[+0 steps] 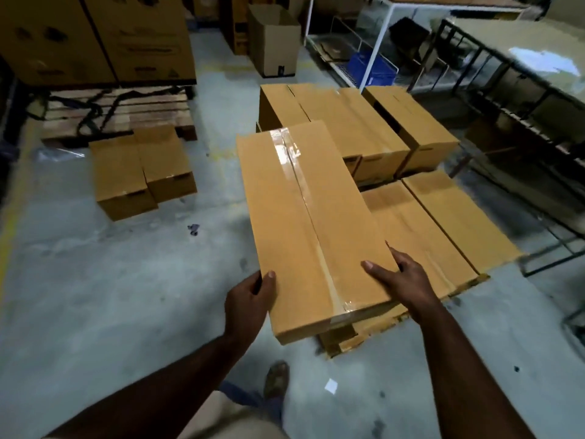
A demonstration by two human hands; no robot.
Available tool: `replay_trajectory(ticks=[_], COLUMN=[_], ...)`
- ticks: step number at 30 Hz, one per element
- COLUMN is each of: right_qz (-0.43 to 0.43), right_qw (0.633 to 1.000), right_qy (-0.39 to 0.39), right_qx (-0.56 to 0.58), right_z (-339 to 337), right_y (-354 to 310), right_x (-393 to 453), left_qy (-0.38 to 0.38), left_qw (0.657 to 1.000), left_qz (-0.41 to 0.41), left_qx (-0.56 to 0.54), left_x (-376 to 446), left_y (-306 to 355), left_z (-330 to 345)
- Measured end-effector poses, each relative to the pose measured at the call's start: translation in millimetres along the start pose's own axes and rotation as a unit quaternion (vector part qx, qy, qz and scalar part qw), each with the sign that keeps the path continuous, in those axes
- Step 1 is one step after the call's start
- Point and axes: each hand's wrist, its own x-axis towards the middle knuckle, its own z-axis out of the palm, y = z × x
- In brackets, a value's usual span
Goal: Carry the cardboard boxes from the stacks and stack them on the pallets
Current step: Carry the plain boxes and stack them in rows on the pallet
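A long cardboard box (311, 229), sealed along its top seam with clear tape, is held at its near end above the front edge of a pallet (364, 339), of which only a yellowish corner is seen beneath the load. The box is gripped by the left hand (248, 304) at the near left corner, the thumb laid on the top face and the fingers (258, 282) curled round the side edge. The right hand (402, 278) is set on the near right corner, its thumb pressed flat on the top while the remaining fingers are wrapped over the right edge. Just to the right of the held box, two flat boxes (443, 223) are laid side by side on the pallet, and behind them a row of three taller boxes (357, 131) is stood; whether the held box is touching the lower layer cannot be told, as its underside is hidden. Well apart to the left, two smaller boxes (142, 172) are placed together on the concrete floor (110, 296), in front of a wooden pallet (120, 114) draped with dark straps. Large cartons (95, 36) are stacked behind that pallet. An open empty carton (273, 42) is stood farther back, a white metal rack (376, 42) with a blue crate (372, 66) is seen beyond, and a long surface (522, 42) on a dark frame is set along the right.
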Motion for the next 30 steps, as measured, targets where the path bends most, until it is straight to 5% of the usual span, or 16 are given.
replay_trajectory(ticks=[10,21,30], right_qz=[0.054,0.020,0.008], right_qw=[0.997,0.993,0.985], right_qy=[0.032,-0.089,-0.146], right_qx=[-0.035,-0.075,-0.091], right_z=[-128,-201,-232], right_y=[87,176,216], right_x=[51,147,196], left_qy=[-0.019,0.001,0.004], left_qw=[0.999,0.995,0.993], left_qz=[-0.014,-0.095,-0.111], left_qx=[0.023,0.039,0.041], left_x=[-14,-41,-32], left_y=[7,-7,-9], left_z=[152,303,358])
